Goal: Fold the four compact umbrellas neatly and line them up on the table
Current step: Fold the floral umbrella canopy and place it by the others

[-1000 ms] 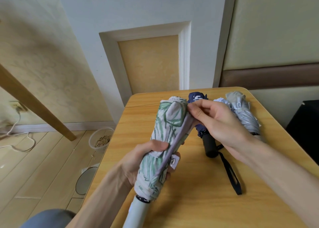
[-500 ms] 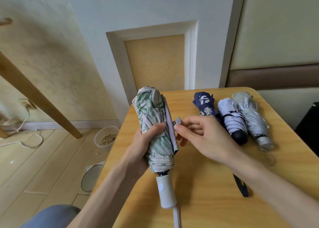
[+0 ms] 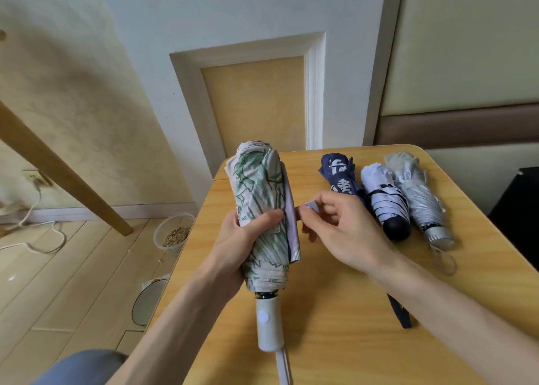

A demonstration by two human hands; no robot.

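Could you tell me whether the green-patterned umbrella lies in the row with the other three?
No, the left hand grips the green-patterned umbrella, apart from the other umbrellas on the table.

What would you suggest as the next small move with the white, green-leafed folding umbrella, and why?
Probably wrap the pale strap tab round the white, green-leafed folding umbrella and press its snap shut: the left hand grips the rolled umbrella, while the right hand pinches the tab, which looks unfastened.

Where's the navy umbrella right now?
Head view, right of centre: the navy umbrella lies on the table, leftmost of the three lying there, beside the white striped umbrella and partly behind the right hand.
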